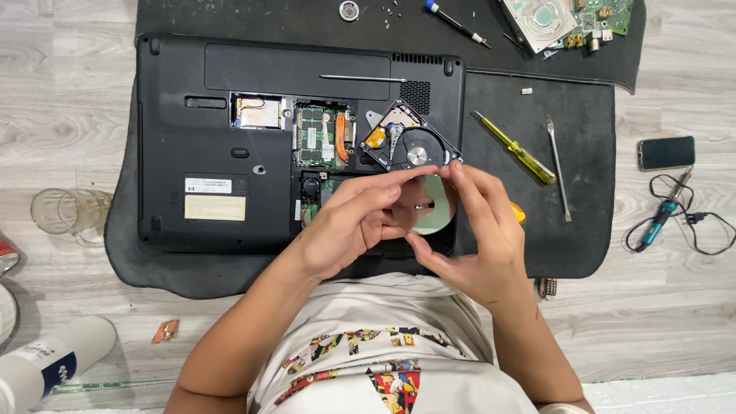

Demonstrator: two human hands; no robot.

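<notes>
Both hands hold the disc platter (432, 205) by its rim: the left hand (354, 222) pinches its left edge, and the right hand (477, 238) grips its top and near edges. The platter is held above the laptop (192, 138), just near of the open hard drive (410, 142). Keep fingertips on the rim only, off the mirror face, and hold it level, clear of the yellow screwdriver (515, 148) to the right.
</notes>
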